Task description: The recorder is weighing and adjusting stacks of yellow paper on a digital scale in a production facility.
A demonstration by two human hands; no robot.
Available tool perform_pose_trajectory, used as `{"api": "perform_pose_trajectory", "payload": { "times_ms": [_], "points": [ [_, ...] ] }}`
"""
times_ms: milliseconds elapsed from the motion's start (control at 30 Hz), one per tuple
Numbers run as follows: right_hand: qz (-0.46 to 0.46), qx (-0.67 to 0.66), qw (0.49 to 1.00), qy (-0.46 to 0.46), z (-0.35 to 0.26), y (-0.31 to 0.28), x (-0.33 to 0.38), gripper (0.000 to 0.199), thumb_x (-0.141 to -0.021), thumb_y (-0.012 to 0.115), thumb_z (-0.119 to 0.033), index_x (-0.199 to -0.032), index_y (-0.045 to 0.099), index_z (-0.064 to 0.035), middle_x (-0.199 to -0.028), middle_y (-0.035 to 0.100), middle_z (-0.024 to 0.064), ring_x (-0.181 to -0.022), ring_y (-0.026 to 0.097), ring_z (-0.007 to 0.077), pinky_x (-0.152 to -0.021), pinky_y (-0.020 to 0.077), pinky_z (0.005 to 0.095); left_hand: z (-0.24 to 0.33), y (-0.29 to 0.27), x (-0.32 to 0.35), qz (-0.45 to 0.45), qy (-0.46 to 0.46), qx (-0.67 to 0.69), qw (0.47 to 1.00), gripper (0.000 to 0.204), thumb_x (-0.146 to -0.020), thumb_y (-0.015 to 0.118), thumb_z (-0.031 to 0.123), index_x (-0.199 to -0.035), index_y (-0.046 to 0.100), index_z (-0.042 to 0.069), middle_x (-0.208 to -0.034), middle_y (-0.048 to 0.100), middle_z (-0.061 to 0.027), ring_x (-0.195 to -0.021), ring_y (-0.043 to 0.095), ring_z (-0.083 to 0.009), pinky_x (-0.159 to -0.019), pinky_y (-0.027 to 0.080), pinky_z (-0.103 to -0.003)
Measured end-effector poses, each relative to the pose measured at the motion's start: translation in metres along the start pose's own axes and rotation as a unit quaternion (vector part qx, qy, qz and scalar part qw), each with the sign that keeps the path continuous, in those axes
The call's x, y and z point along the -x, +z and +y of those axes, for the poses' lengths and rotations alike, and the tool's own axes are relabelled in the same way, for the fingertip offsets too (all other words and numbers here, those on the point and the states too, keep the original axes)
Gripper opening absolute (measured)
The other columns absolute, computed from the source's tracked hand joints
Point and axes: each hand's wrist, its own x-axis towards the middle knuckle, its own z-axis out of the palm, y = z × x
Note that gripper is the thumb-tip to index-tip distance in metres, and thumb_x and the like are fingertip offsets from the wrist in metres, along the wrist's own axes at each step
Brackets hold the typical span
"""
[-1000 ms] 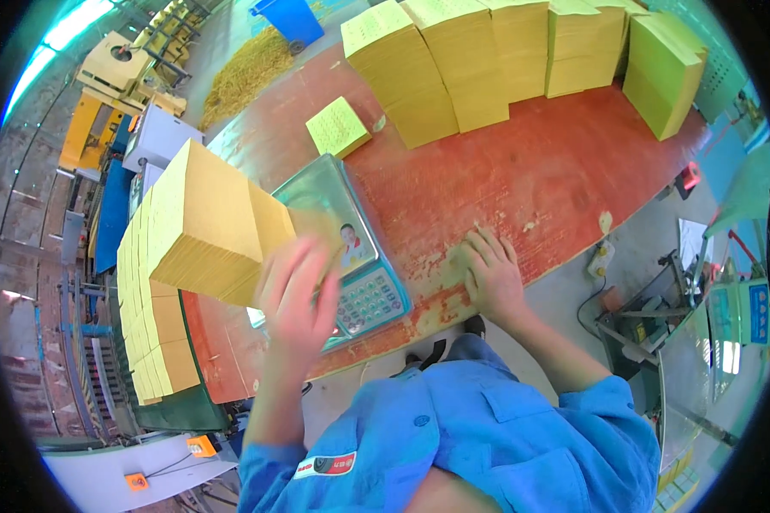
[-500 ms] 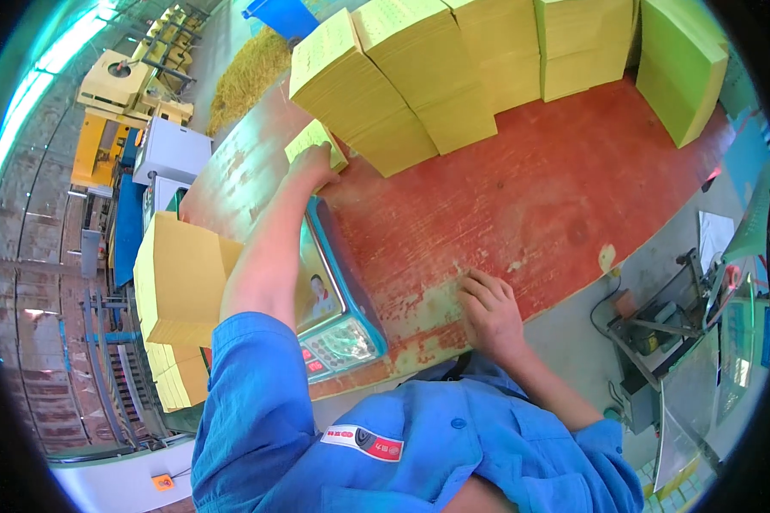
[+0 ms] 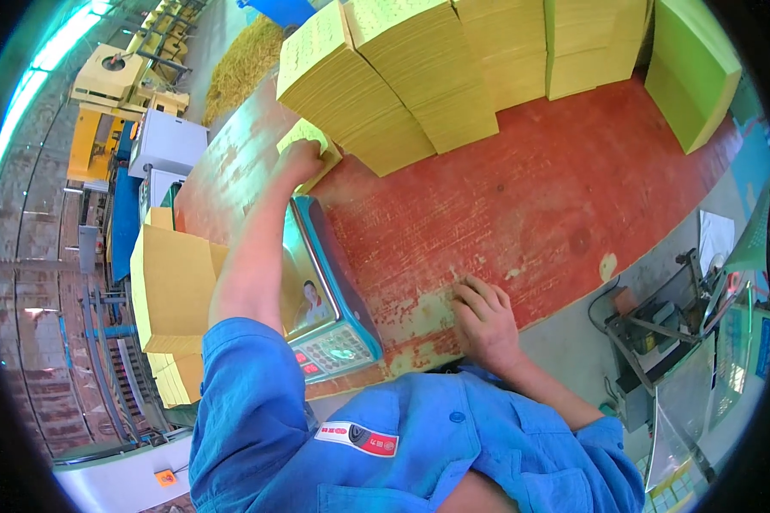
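Observation:
My left hand [image 3: 302, 164] reaches across the table to a small stack of yellow paper [image 3: 298, 133]. Its fingers curl down over the stack's near part, and the fingertips are hidden. Below that forearm is a teal electronic scale [image 3: 334, 256] with a shiny metal plate and a keypad on its near side. My right hand [image 3: 488, 325] rests at the near edge of the red worn table [image 3: 522, 205], holding nothing, its fingers loosely bent and slightly apart. Tall stacks of yellow paper [image 3: 359, 90] stand in a row just right of the small stack.
Another yellow paper stack [image 3: 693, 77] stands at the table's far right. Thicker bundles [image 3: 175, 286] sit left of the scale. Beyond are a white box-shaped machine [image 3: 169, 144], a brown-yellow heap [image 3: 244, 68] and a blue bin [image 3: 287, 10]. A metal-framed device [image 3: 659, 325] lies off the right edge.
My left hand has shifted slightly left and its fingers look more curled over the small stack. The whole view has moved a little. My right hand stays at the table edge.

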Motion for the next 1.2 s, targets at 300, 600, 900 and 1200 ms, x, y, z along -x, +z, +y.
{"api": "perform_pose_trajectory", "payload": {
  "times_ms": [300, 600, 900, 1200],
  "points": [
    [0.007, 0.001, 1.000, 0.002, 0.000, -0.003, 0.004, 0.026, -0.072, 0.065, -0.004, -0.097, 0.063, -0.0039, -0.115, 0.061, 0.0103, -0.118, 0.055, 0.0282, -0.098, 0.0425, 0.0436, 0.025, -0.023, 0.015, 0.253, -0.199, 0.045, 0.946, 0.024, -0.084, 0.058, 0.021, -0.098, 0.063, 0.002, -0.092, 0.066, -0.0240, -0.088, 0.065, -0.0410, -0.077, 0.050, -0.048],
    [-0.012, -0.045, 0.999, 0.001, -0.008, -0.001, 0.000, 0.030, -0.072, 0.065, -0.004, -0.102, 0.062, -0.0044, -0.115, 0.062, 0.0113, -0.118, 0.055, 0.0309, -0.099, 0.0405, 0.0451, 0.047, -0.097, 0.116, 0.425, -0.244, 0.508, 0.709, 0.029, -0.080, 0.062, 0.018, -0.096, 0.061, -0.007, -0.082, 0.064, -0.0173, -0.076, 0.064, -0.0189, -0.072, 0.053, -0.038],
    [-0.168, -0.752, 0.561, 0.302, -0.059, -0.034, -0.031, 0.056, -0.100, 0.047, -0.042, -0.140, 0.042, -0.0023, -0.134, 0.054, 0.0140, -0.119, 0.057, 0.0269, -0.099, 0.0469, 0.0437, 0.239, -0.047, 0.328, 0.396, 0.070, 0.196, 0.894, 0.020, -0.070, 0.065, 0.002, -0.088, 0.057, -0.001, -0.110, 0.064, -0.0193, -0.075, 0.064, -0.0272, -0.065, 0.054, -0.038],
    [-0.004, -0.558, 0.786, 0.268, -0.057, -0.041, -0.026, 0.036, -0.088, 0.063, -0.004, -0.123, 0.057, 0.0025, -0.116, 0.064, 0.0096, -0.103, 0.062, 0.0160, -0.091, 0.0493, 0.0321, 0.234, 0.012, 0.319, 0.403, 0.075, 0.280, 0.868, 0.071, -0.075, 0.081, 0.024, -0.132, 0.048, -0.004, -0.126, 0.057, -0.0183, -0.110, 0.059, -0.0315, -0.093, 0.050, -0.041]
  ]
}}
